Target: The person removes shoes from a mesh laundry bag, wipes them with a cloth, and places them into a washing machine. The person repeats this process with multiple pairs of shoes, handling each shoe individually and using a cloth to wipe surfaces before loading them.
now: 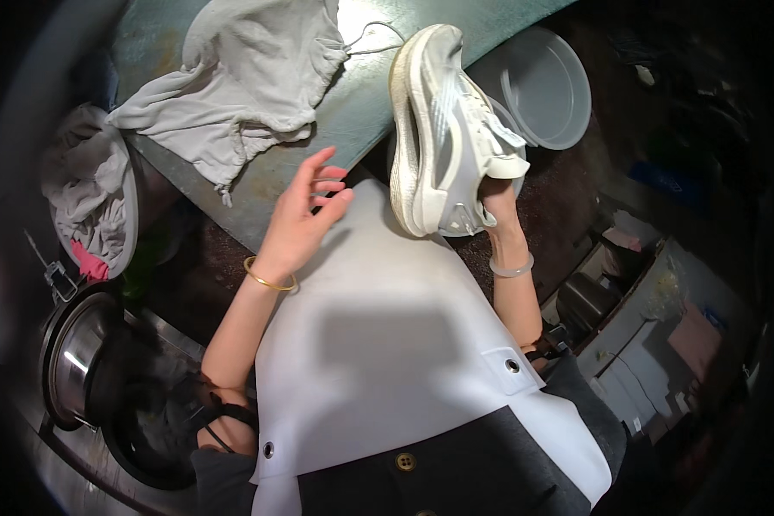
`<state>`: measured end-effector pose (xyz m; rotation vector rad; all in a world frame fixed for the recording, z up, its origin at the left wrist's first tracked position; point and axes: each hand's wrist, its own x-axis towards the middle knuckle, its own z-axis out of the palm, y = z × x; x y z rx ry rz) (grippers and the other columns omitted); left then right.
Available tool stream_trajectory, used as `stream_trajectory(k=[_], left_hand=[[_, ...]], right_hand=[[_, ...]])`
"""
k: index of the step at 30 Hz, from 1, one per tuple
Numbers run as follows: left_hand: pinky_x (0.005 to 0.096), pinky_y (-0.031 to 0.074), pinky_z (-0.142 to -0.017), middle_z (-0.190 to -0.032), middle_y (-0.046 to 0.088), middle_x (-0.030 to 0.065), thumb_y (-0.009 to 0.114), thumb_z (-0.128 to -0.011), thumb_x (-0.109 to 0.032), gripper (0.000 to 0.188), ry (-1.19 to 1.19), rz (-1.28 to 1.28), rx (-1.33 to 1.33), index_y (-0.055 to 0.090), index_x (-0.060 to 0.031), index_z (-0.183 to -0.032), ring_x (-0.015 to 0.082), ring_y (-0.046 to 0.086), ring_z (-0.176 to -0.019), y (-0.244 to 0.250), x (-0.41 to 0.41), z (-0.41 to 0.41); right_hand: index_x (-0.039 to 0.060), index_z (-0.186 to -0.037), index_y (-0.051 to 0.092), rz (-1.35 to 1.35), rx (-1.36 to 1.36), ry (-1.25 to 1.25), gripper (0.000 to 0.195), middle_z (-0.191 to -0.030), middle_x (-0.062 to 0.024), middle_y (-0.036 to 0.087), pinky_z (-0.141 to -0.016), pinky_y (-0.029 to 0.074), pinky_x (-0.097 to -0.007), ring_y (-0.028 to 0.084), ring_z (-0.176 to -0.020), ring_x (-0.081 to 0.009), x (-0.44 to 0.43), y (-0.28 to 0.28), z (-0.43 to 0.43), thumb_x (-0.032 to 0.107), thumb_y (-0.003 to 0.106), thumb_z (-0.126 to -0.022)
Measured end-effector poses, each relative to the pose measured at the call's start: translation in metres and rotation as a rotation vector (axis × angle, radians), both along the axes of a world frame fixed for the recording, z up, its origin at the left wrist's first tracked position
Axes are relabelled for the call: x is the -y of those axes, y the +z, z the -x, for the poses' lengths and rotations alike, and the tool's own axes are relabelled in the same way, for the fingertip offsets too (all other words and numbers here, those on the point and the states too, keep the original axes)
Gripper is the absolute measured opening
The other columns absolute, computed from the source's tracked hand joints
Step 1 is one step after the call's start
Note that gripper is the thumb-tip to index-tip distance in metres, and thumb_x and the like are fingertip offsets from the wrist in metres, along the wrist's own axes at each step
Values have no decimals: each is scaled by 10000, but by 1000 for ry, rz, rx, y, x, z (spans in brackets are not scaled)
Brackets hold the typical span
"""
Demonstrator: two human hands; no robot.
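Note:
A white and grey running shoe (429, 135) stands on its heel end in front of me, its sole turned left. My right hand (500, 203) reaches into the shoe's opening and holds it up; the fingers are hidden inside. To the left of the shoe, my left hand (316, 200) hangs in the air with its fingers apart and slightly curled, touching nothing. Beyond it, a crumpled pale drawstring cloth bag (258, 77) lies on the greenish metal table (355, 122). Its thin cord runs towards the shoe's toe.
A translucent plastic tub (555, 90) is at the upper right, with another container partly behind the shoe. Left of the table sits a basin (132, 226) full of pale cloths and a pink one. Steel pots (71, 361) stand at the lower left. A white apron (387, 284) covers my lap.

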<state>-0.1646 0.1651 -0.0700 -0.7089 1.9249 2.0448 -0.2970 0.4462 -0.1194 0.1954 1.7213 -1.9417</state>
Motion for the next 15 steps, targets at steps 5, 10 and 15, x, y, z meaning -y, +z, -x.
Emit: stream_trajectory(k=[5,10,15], left_hand=[[340,491,-978,-1356,571,147,759,-916,-256,762,-81,162,-61,370,-34,-1532,224,585,-1191,13,-10,7],[453,388,-1133,-1439,407,312,834,-813,-476,1196,-110,306,-134,113,136,-1545,398,457,-1341,17,-34,21],[464,319,-1191,-1486,306,387,868,-766,-438,1332,-108,355,-162,-41,152,-1542,461,334,-1435,6,-48,25]], right_hand=[[-27,-1286,644,-315,-117,100,386,-1189,-73,705,-879,528,-304,654,-1012,-156,26,4,-1,-1,649,-901],[-31,-1263,645,-464,-561,302,351,-1177,-173,726,-986,498,-358,671,-1134,-232,45,20,-15,3,616,-915],[-25,-1395,572,-472,-511,355,459,-1128,-137,754,-893,537,-309,703,-1020,-170,68,55,-23,20,595,-938]])
